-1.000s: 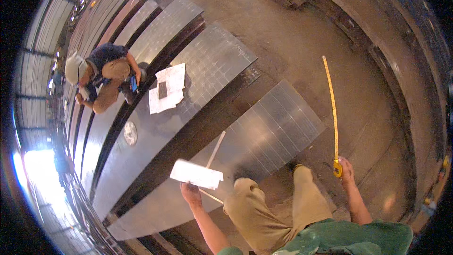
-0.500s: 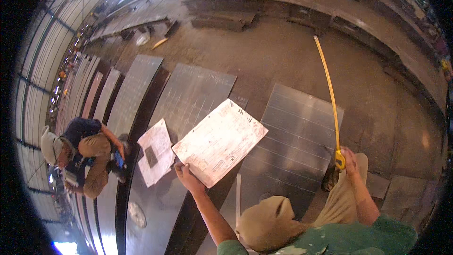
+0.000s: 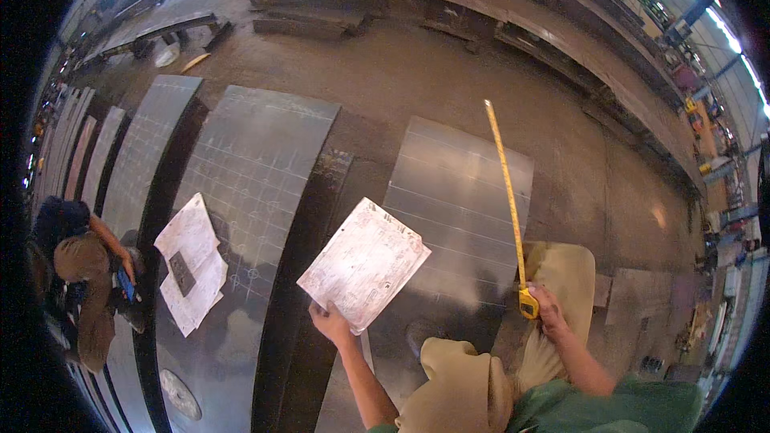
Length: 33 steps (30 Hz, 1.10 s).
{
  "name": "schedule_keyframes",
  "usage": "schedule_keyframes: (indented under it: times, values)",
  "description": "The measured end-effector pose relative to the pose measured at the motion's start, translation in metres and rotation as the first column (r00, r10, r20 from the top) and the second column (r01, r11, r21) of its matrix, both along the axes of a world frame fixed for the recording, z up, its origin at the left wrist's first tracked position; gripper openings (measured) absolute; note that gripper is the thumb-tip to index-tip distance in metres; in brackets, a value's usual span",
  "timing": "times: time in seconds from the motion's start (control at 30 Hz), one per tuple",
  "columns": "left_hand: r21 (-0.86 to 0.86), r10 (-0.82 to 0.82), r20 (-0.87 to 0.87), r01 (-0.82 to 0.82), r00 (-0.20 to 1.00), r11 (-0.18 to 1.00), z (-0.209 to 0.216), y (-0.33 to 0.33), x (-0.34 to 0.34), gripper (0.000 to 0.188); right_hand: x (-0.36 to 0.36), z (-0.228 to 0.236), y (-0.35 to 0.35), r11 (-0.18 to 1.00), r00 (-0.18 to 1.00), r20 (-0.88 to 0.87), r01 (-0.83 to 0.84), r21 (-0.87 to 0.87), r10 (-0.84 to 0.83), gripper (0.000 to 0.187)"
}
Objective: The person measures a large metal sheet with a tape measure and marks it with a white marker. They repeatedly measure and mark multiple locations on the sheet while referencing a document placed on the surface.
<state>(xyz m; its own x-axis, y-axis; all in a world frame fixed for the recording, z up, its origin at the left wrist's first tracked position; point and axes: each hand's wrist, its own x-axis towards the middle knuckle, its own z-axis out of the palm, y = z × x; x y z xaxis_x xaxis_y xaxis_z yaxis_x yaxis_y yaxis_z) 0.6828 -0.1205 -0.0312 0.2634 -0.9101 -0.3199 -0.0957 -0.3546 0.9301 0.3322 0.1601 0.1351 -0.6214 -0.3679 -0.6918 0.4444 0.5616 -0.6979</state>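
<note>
My left hand (image 3: 332, 323) is closed on the lower left edge of a smudged white paper sheet (image 3: 365, 263), held tilted over the steel plates. In my right hand (image 3: 549, 309) is a yellow tape measure (image 3: 528, 302), gripped at my right knee. Its blade (image 3: 507, 184) is drawn out and points away from me, above the right edge of a grey steel plate (image 3: 449, 184). White lines run across that plate. On the plate to the left (image 3: 249, 136), marked with lines and small circles, lies a crumpled paper (image 3: 192, 273) with a dark rectangular piece (image 3: 182, 273) on it.
At the left edge another person (image 3: 84, 281) crouches with a blue object in one hand. A pale round disc (image 3: 179, 394) rests on the left plate. Long steel beams (image 3: 401, 0) lie across the far floor. More narrow plates (image 3: 96, 152) stand in rows at the left.
The view has swung right, shifting everything leftward. The paper in my left hand has tilted and looks smaller. The tape measure has come lower, and its visible blade looks shorter.
</note>
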Motion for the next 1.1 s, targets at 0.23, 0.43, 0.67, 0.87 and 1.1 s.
schedule_keyframes:
  times: [0.23,0.43,0.67,0.87,1.1]
  values:
    - [-0.025,-0.003,-0.033,0.002,0.999,1.0,0.012,0.0,-0.008,0.045,0.004,-0.02,-0.005,0.998,1.0,0.022,0.001,0.056,-0.002,0.048]
    - [-0.043,-0.032,-0.014,0.032,0.999,0.999,0.012,-0.011,0.003,0.046,0.008,-0.025,-0.013,0.985,0.987,-0.021,-0.158,0.068,0.16,0.052]
    - [-0.105,-0.086,-0.044,0.082,0.995,0.991,0.029,-0.018,-0.008,0.041,0.01,-0.008,-0.023,0.978,0.979,0.063,-0.199,0.064,0.195,0.053]
    - [-0.161,-0.113,-0.006,0.11,0.994,0.981,0.022,-0.023,-0.005,0.041,0.006,-0.016,-0.019,0.979,0.981,0.041,-0.191,0.066,0.188,0.05]
    - [-0.16,-0.179,-0.031,0.172,0.983,0.972,0.014,-0.033,0.0,0.039,0.007,-0.032,-0.011,0.988,0.99,0.032,-0.142,0.053,0.141,0.047]
